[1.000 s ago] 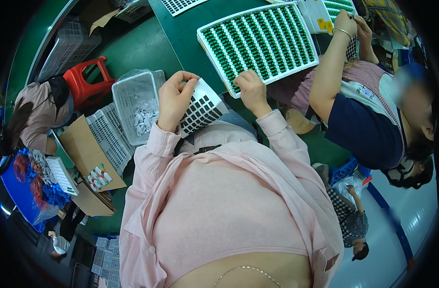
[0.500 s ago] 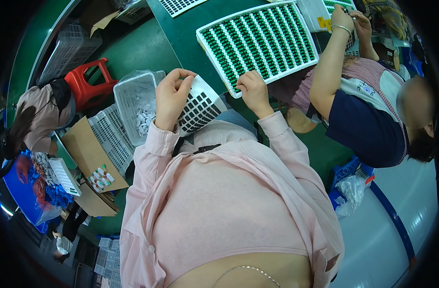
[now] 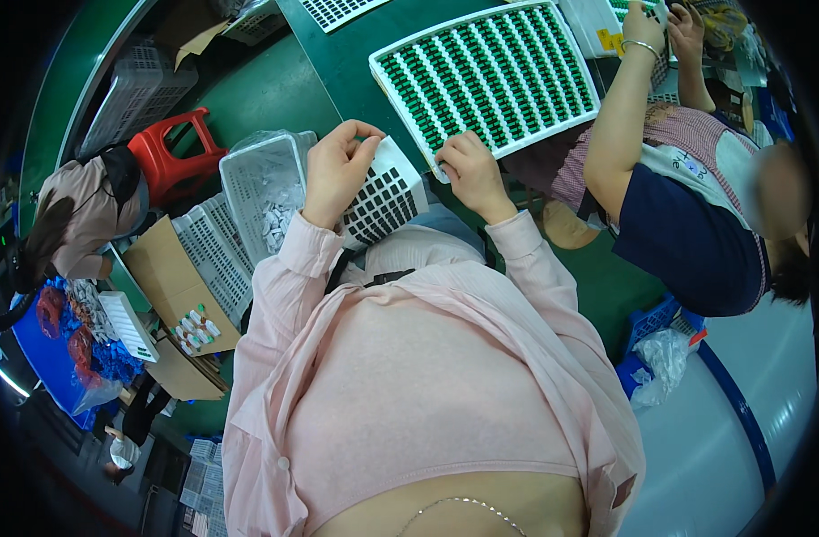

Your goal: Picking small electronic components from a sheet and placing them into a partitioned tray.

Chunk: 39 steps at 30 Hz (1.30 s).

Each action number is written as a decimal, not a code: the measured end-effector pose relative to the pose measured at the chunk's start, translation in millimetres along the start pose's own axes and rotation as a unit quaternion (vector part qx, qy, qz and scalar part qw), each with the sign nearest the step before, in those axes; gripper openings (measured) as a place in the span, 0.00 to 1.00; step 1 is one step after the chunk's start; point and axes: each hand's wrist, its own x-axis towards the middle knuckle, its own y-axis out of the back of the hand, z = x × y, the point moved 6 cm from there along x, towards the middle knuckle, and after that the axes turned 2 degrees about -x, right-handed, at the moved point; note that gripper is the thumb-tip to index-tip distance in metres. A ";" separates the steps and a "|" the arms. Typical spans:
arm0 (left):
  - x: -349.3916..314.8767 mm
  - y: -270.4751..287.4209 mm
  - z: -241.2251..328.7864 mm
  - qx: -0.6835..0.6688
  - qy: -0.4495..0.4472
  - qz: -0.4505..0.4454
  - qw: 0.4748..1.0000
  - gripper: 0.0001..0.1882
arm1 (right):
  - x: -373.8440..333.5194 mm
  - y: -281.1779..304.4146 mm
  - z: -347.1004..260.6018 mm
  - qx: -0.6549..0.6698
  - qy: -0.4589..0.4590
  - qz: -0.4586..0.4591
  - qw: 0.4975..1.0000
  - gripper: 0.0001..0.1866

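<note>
My left hand [image 3: 342, 170] pinches the upper edge of a white sheet [image 3: 384, 199] covered in rows of small black rectangular stickers. The sheet hangs curved in front of my waist. At the near corner of a white tray [image 3: 403, 100], my right hand [image 3: 474, 174] has its fingers curled together; whatever they hold, if anything, is hidden. Rows of small green-and-white cylindrical pieces [image 3: 508, 76] fill the tray, which lies on a green table [image 3: 324, 55].
Left of me stand a white basket [image 3: 235, 174] of small white pieces, white crates [image 3: 214, 251], a cardboard piece [image 3: 163, 268] and a red stool [image 3: 172, 161]. A co-worker [image 3: 687, 206] sits at right, hands raised over the table. Another sticker sheet [image 3: 338, 11] lies farther back.
My left hand and the sticker sheet have shifted slightly right, and the sheet now faces more toward view. My right hand stays by the tray corner, its fingers slightly turned.
</note>
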 end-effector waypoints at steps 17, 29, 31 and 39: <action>4.2 -29.9 -21.1 -0.141 0.065 -0.105 0.982 0.11 | 6.0 27.2 -64.2 0.141 -0.094 0.107 0.980 0.10; -24.5 -24.0 -13.4 -0.198 0.052 -0.188 0.961 0.26 | -0.8 19.3 -65.4 0.180 -0.086 0.059 0.978 0.10; -24.4 -21.9 -15.1 -0.189 0.051 -0.174 0.965 0.25 | 1.3 23.3 -65.9 0.181 -0.068 0.044 0.980 0.10; -29.9 -20.0 1.3 0.058 -0.056 -0.133 0.988 0.27 | 7.4 15.9 -65.3 0.280 -0.137 0.056 0.949 0.16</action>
